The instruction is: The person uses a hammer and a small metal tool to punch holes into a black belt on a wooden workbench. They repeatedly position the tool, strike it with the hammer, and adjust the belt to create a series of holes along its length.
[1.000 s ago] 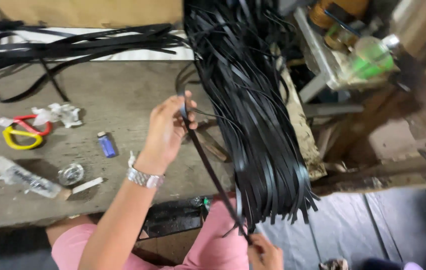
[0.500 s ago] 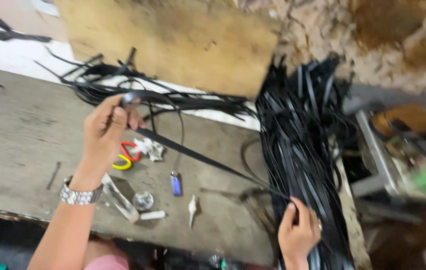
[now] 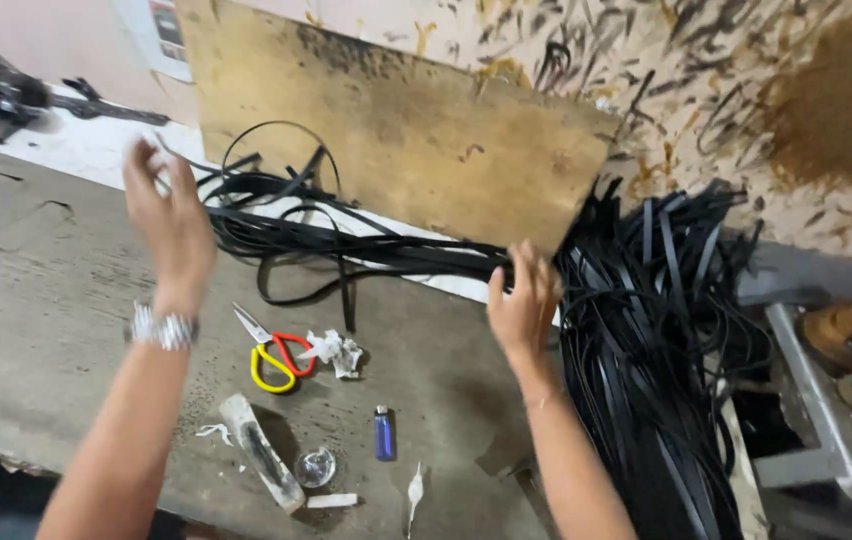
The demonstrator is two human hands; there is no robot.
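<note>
Lying along the worn grey bench [image 3: 46, 300] back edge: long flat black strips [image 3: 346, 245]. Left hand [image 3: 171, 225] raised, open, empty; right hand [image 3: 524, 305] open, touching strips beside the hanging black strip bundle [image 3: 656, 340]. Yellow-and-red scissors [image 3: 276, 355] between.

Both forearms reach forward, bare. Left hand [image 3: 171, 225] raised, fingers spread and loose, slightly blurred, a metal watch band at the wrist. Right hand [image 3: 524, 305] lower, back toward camera, fingers extended upward, grasping nothing visible.
</note>
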